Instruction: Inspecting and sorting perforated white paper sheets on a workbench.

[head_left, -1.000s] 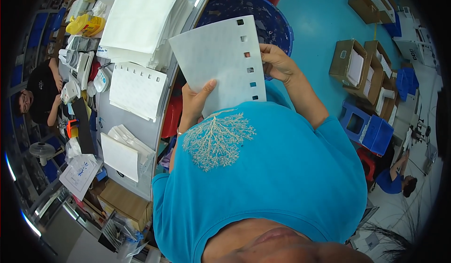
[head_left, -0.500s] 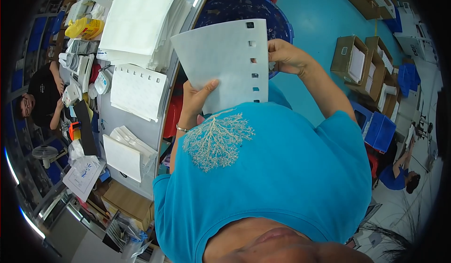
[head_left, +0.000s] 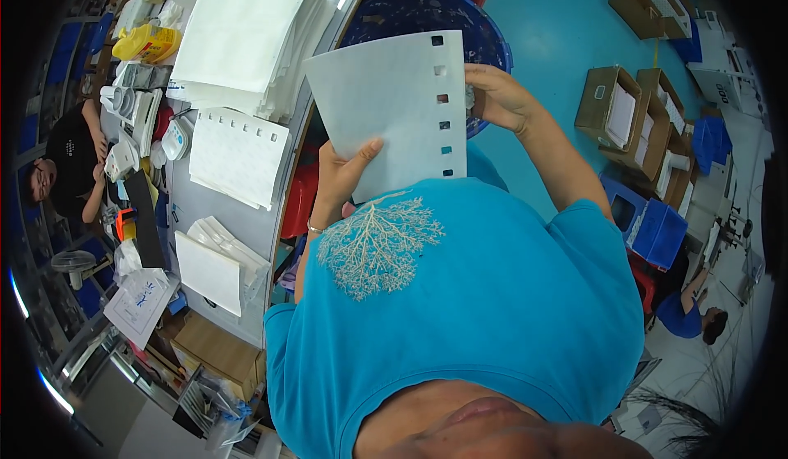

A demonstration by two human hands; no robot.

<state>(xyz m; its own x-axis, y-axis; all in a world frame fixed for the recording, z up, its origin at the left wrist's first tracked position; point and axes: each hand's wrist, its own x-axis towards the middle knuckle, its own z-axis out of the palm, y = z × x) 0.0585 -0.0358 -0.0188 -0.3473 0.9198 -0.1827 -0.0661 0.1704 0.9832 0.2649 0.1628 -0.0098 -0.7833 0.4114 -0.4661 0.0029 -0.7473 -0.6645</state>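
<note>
A white sheet (head_left: pixel 390 110) with a row of square holes along its right edge is held up in front of my chest. My left hand (head_left: pixel 349 172) grips its lower left part, thumb flat on the near face and fingers hidden behind. At the upper right edge is my right hand (head_left: pixel 502 100), its fingers curled together. Something small and greyish (head_left: pixel 469 98) shows by those fingertips, too small to name. Below the sheet's upper part stands a blue round bin (head_left: pixel 488 36) with light scraps inside.
On the table to my left lie a tall stack of white sheets (head_left: pixel 238 28), a smaller pile of holed sheets (head_left: pixel 238 159) and more white sheets (head_left: pixel 209 272). A yellow bottle (head_left: pixel 148 43) stands beyond. Cardboard boxes (head_left: pixel 607 102) are on the floor at right. Two other people sit farther off.
My right hand has shifted slightly up along the sheet's edge, and the greyish bit by its fingertips sits higher. My left hand keeps its grip on the sheet.
</note>
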